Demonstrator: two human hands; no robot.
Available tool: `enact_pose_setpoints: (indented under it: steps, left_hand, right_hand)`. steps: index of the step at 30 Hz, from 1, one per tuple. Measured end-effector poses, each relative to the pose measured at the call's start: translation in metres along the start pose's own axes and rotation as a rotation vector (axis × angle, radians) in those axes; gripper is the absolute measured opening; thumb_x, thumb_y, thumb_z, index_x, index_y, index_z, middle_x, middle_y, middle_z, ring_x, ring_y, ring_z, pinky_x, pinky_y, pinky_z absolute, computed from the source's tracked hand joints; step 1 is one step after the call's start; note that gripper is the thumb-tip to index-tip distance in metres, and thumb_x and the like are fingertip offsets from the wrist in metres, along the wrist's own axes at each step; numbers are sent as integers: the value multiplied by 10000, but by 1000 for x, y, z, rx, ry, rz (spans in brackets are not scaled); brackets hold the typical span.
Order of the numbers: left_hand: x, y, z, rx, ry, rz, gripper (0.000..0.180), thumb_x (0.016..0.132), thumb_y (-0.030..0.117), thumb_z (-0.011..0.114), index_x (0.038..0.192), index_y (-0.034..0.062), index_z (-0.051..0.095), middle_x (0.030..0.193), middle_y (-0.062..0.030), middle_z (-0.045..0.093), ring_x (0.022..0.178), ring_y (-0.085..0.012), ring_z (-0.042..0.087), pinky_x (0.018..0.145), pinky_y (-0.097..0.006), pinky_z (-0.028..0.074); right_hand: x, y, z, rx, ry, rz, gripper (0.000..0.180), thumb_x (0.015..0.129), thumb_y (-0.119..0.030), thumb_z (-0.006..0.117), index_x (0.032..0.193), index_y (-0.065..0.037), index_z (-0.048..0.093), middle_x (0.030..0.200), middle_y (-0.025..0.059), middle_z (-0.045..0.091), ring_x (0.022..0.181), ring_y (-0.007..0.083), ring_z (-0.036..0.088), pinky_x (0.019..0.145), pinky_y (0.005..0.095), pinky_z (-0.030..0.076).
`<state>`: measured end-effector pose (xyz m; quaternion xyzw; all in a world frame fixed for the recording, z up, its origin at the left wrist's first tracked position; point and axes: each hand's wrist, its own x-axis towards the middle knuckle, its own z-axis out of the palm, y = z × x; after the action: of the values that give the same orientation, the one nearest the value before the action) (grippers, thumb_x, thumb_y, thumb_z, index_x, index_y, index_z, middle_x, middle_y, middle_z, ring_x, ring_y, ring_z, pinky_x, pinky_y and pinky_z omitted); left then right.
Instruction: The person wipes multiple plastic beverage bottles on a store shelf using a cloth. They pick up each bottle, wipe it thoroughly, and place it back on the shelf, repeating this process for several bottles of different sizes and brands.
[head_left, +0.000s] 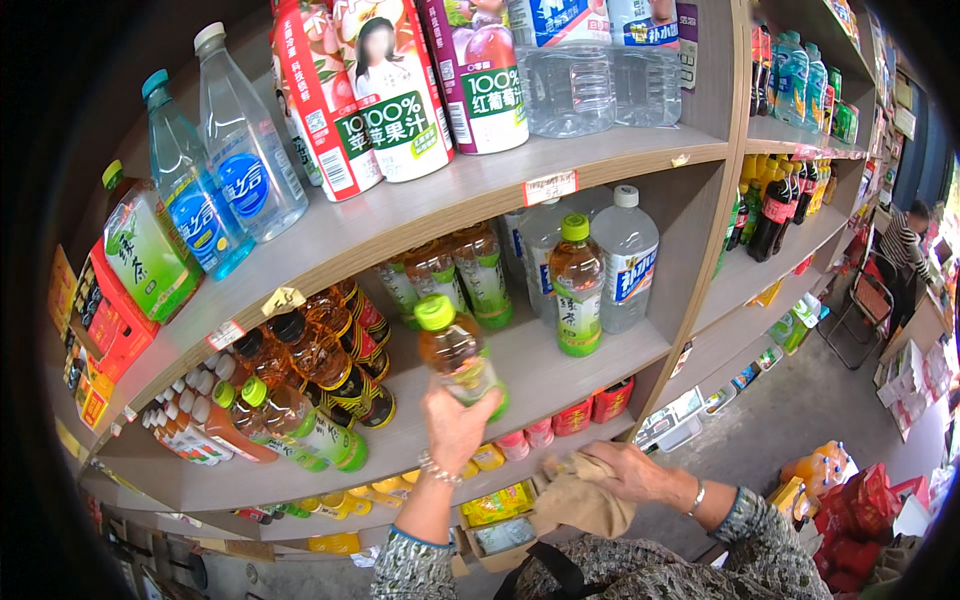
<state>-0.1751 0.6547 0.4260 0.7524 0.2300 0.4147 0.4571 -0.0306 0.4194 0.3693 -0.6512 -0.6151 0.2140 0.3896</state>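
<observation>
My left hand [452, 428], with a beaded bracelet at the wrist, is wrapped round the lower part of a tea bottle [451, 346] with a lime-green cap. The bottle tilts slightly in front of the middle shelf [420, 420]. My right hand [640, 474] is closed on a crumpled tan cloth [583, 505], lower and to the right, just off the shelf's front edge. Behind the held bottle stand several like it [482, 275]. Another green-capped tea bottle [578, 290] stands to the right, beside a large clear bottle [627, 260].
Dark-capped amber bottles [320, 355] and two green-capped tea bottles [320, 435] fill the shelf's left part. Juice cartons [400, 110] and water bottles [250, 150] line the shelf above. Red cans [612, 402] sit below. At far right, a person [903, 245] is near a folding chair [862, 300].
</observation>
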Motion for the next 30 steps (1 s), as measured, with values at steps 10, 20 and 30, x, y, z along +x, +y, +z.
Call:
enact_pose_setpoints:
  steps: [10,20,30]
  left_hand:
    - [32,4,88,45,-43,38,533,706,167,822,1125,-18,550,1010,-223,690,923,-370,693,791,-439,540]
    - [27,-1,59,225,61,145,641,696,201,836,1182,-58,508,1163,-262,571,1089,-396,578,941,-469,453]
    - [125,-50,14,492,383,-27,589,688,227,849,1097,-57,535,1006,-275,679,946,-438,660,820,-469,516]
  right_hand:
    - [-52,12,0,139,189,264,446,861,-179,735,1223,29,579,1050,234,661,976,387,669,817,411,539]
    - [6,-15,-17,108,224,37,508,835,-94,728,1294,9,536,1112,199,658,1030,341,665,872,387,527]
    - [16,-35,18,258,92,-71,561,828,-110,751,1324,12,516,1155,181,638,1067,315,651,909,366,515]
